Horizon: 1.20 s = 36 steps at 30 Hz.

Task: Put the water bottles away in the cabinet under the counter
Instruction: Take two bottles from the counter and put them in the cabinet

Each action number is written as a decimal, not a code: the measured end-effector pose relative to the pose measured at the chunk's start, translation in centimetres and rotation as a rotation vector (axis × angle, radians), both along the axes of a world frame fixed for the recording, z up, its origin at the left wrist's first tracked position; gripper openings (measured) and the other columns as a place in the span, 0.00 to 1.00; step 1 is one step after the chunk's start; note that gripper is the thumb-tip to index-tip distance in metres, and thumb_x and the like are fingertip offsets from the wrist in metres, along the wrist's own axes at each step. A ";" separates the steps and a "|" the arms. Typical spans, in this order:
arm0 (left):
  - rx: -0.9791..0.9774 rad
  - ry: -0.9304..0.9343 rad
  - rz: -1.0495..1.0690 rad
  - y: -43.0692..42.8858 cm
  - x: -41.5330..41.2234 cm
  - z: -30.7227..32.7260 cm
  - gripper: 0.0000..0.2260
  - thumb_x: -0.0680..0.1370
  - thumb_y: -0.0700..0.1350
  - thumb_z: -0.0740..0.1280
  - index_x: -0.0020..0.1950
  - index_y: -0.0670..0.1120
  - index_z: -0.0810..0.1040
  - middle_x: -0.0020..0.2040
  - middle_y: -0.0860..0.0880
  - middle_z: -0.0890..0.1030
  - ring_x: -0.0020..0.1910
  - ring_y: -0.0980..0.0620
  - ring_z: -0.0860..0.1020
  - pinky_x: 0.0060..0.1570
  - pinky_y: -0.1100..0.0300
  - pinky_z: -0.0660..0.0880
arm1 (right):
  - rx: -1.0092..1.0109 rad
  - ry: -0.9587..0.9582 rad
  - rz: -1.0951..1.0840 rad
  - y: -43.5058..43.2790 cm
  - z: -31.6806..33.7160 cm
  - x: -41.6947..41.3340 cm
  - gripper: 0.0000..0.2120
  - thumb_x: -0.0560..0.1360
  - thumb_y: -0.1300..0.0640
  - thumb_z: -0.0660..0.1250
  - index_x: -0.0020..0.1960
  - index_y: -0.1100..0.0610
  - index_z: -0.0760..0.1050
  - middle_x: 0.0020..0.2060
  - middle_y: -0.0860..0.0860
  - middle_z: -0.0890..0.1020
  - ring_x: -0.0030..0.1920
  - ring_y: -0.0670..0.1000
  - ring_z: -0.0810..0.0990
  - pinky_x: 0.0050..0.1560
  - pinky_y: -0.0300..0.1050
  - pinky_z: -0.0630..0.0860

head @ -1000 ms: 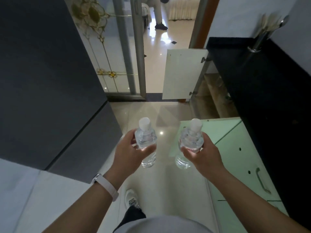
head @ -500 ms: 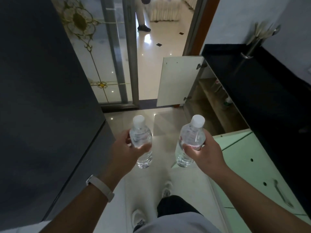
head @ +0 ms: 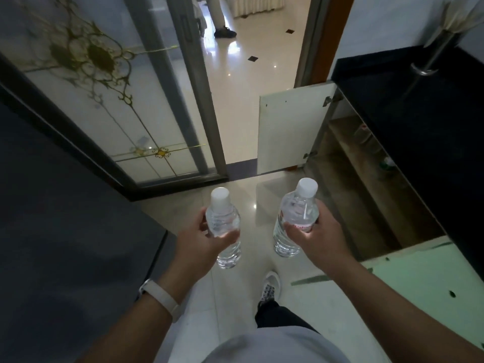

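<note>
I hold two clear water bottles with white caps upright over the floor. My left hand (head: 199, 242) grips the left bottle (head: 224, 224) around its middle. My right hand (head: 314, 237) grips the right bottle (head: 296, 216), which has a red-printed label. The open cabinet (head: 366, 195) under the black counter (head: 424, 132) lies to the right of the right bottle. Its shelves hold a few dim items, and its white door (head: 285, 129) stands swung out into the aisle ahead.
A dark tall unit (head: 65, 218) lines the left side. A pale green cabinet door (head: 419, 279) is open at lower right. A glass sliding door (head: 110, 106) stands ahead, with another person's leg (head: 220, 17) in the bright room beyond. A utensil holder (head: 429, 58) sits on the counter.
I have walked forward. The open cabinet and its white door are closer and now beside my right hand. Both bottles stay held upright.
</note>
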State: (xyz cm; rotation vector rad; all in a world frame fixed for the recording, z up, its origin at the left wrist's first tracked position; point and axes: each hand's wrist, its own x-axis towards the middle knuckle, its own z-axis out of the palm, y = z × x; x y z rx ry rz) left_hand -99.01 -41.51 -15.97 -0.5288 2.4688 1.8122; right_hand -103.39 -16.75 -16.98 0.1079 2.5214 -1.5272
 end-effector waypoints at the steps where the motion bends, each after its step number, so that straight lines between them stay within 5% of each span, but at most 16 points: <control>1: 0.000 -0.011 -0.014 0.1 -1.6 0.1 0.24 0.66 0.42 0.82 0.56 0.59 0.78 0.50 0.58 0.85 0.51 0.58 0.83 0.55 0.57 0.79 | -0.015 -0.005 -0.019 0.3 -0.1 -1.4 0.20 0.68 0.44 0.75 0.56 0.43 0.73 0.46 0.42 0.82 0.47 0.44 0.82 0.50 0.49 0.82; 7: -0.007 0.021 -0.084 2.4 -11.1 1.1 0.23 0.66 0.43 0.82 0.55 0.60 0.77 0.51 0.58 0.84 0.52 0.59 0.82 0.51 0.62 0.78 | -0.057 0.011 -0.132 2.8 0.3 -8.7 0.24 0.62 0.41 0.74 0.56 0.40 0.74 0.47 0.41 0.83 0.47 0.44 0.83 0.50 0.56 0.82; 16: 0.020 -0.010 -0.239 4.6 -22.5 -0.1 0.25 0.62 0.51 0.82 0.57 0.59 0.80 0.52 0.55 0.85 0.52 0.52 0.83 0.56 0.45 0.80 | -0.049 -0.020 -0.399 5.2 0.0 -15.0 0.22 0.65 0.54 0.79 0.55 0.44 0.76 0.45 0.40 0.83 0.45 0.40 0.82 0.51 0.47 0.80; 23: 0.084 -0.084 -0.529 7.0 -33.6 -2.0 0.22 0.65 0.42 0.82 0.55 0.54 0.81 0.48 0.54 0.86 0.47 0.55 0.84 0.50 0.54 0.80 | 0.050 -0.079 -0.643 3.6 -0.4 -20.0 0.21 0.65 0.50 0.78 0.53 0.38 0.74 0.44 0.33 0.82 0.44 0.35 0.80 0.47 0.39 0.75; 28: 0.073 -0.129 -0.716 6.3 -42.3 -3.0 0.18 0.65 0.42 0.81 0.50 0.53 0.80 0.43 0.55 0.85 0.42 0.57 0.83 0.41 0.65 0.76 | 0.115 -0.142 -0.871 1.0 0.5 -23.4 0.25 0.66 0.48 0.78 0.60 0.42 0.73 0.46 0.40 0.82 0.45 0.39 0.81 0.46 0.41 0.76; 36: 0.057 -0.171 -0.912 7.1 -50.6 -4.2 0.17 0.66 0.43 0.82 0.49 0.54 0.79 0.43 0.58 0.84 0.40 0.62 0.81 0.41 0.63 0.74 | 0.169 -0.186 -1.058 -1.5 1.6 -26.6 0.25 0.69 0.51 0.77 0.61 0.44 0.71 0.45 0.39 0.81 0.43 0.38 0.80 0.39 0.34 0.71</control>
